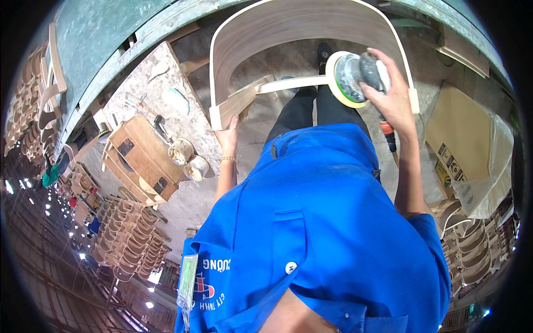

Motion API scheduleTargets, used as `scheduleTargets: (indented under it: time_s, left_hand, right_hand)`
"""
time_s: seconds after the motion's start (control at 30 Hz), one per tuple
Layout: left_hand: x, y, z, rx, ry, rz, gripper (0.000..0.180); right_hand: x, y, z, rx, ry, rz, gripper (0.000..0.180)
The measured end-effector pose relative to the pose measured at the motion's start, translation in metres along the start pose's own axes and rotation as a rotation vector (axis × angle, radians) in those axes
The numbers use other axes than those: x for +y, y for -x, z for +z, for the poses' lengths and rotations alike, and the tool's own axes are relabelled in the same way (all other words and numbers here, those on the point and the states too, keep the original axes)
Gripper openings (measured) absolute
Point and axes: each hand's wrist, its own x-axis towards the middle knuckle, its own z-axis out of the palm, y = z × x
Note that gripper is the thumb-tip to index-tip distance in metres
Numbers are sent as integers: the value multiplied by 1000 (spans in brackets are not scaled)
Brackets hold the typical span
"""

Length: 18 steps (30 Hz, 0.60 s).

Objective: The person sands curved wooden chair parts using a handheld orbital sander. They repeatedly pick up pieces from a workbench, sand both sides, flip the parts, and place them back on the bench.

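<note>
Sanding in hand: right hand [391,91] clenched around the round orbital sander [351,77], disc pressed on the thin crosspiece of the curved plywood chair frame [311,25], left hand [229,136] gripping its lower-left end; next, probably steady passes along the rail.

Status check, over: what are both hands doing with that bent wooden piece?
Right hand gripping round sander, disc against thin crossbar. Left hand steadying curved wooden frame at its lower left end. Nothing blocking the frame.

Speckled workbench [145,83] w/ wooden box [145,161], two tape rolls [189,159] & small tools on top
</note>
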Motion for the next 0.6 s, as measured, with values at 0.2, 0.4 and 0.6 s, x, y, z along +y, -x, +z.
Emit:
scheduleTargets:
  time_s: [0.2, 0.4, 0.6]
  left_hand:
    - [-18, 18, -20, -209, 337, -329, 54]
    - [22, 51, -42, -102, 759, -554, 68]
    - [20, 14, -35, -201, 823, -433, 65]
  right_hand:
    - [-39, 4, -40, 109, -220, 20, 61]
    - [-64, 6, -129, 587, -65, -97, 59]
    - [-106, 17, -161, 829, -219, -338, 60]
